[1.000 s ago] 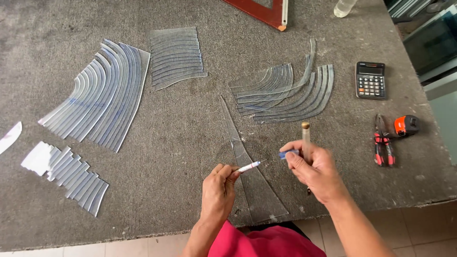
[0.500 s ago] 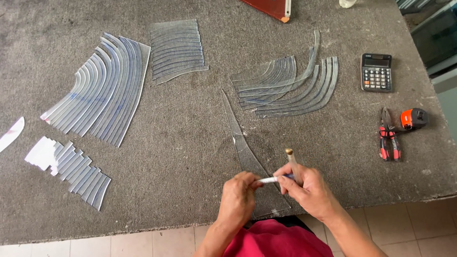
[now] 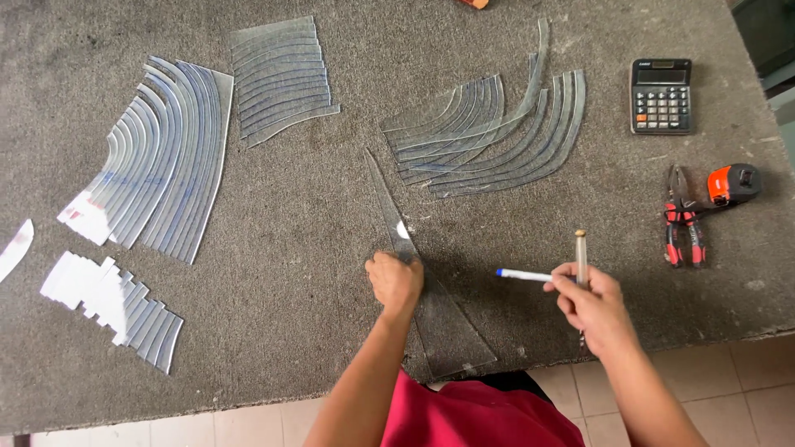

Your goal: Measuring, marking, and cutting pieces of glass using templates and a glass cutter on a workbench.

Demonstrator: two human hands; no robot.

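Looking across the grey felt-covered table (image 3: 331, 273), I see the hands have parted since half a second ago, when both met on the pen. Now the left hand (image 3: 396, 281) is closed into a fist pressing on the long glass triangle (image 3: 431, 314), wrist straight, pinning it near the table's front edge. The right hand (image 3: 592, 302) has swung off to the right, fingers curled around a white pen (image 3: 526, 275) with a blue cap and an upright brass-tipped glass cutter (image 3: 581, 258).
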